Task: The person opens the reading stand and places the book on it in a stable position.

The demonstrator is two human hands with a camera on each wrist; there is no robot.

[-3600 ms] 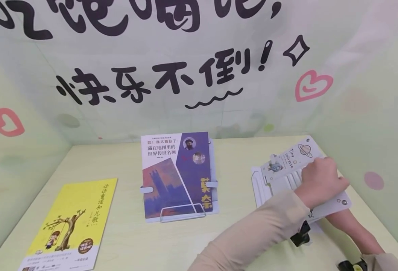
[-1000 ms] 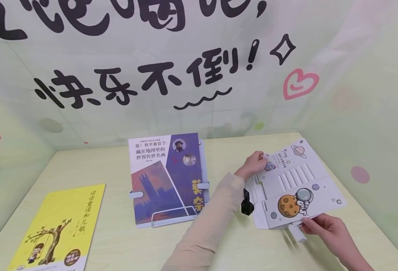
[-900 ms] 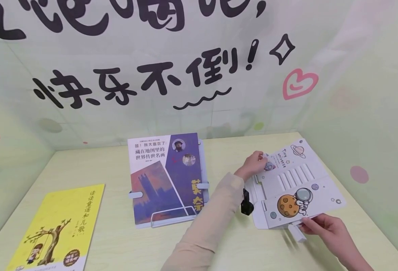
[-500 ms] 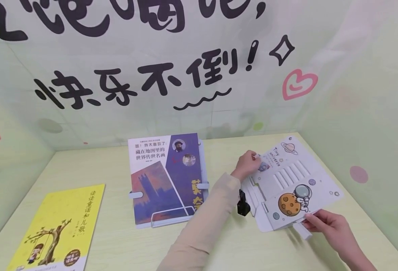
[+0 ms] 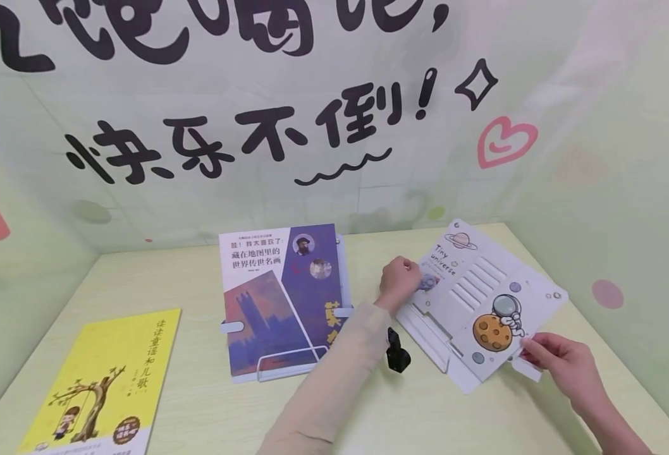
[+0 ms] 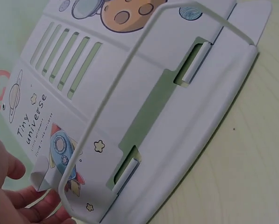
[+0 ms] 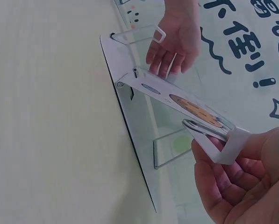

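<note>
A white book stand [image 5: 482,300] printed "Tiny universe", with an astronaut and planets, is tilted up from its base at the right in the head view. Its wire page holder and hinged base edge face lower left. My left hand [image 5: 398,282] is at the stand's left edge; in the left wrist view its fingers [image 6: 34,212] reach under that edge beside a small white side clip [image 6: 40,175], thumb apart from the panel. My right hand [image 5: 568,370] pinches the opposite edge, thumb on top and fingers beneath, by another white clip [image 7: 233,145].
Left of my hands, a purple and white book [image 5: 312,291] stands on a second stand, held by side clips and a wire. A yellow book [image 5: 112,360] lies farther left on the pale wooden table [image 5: 198,404]. Printed walls [image 5: 334,208] enclose the back and sides.
The book stand has turned counterclockwise and shifted left, its base edge swinging toward the front. My left hand, earlier crossed over the stand, is now at its left edge; my right hand keeps the right edge.
</note>
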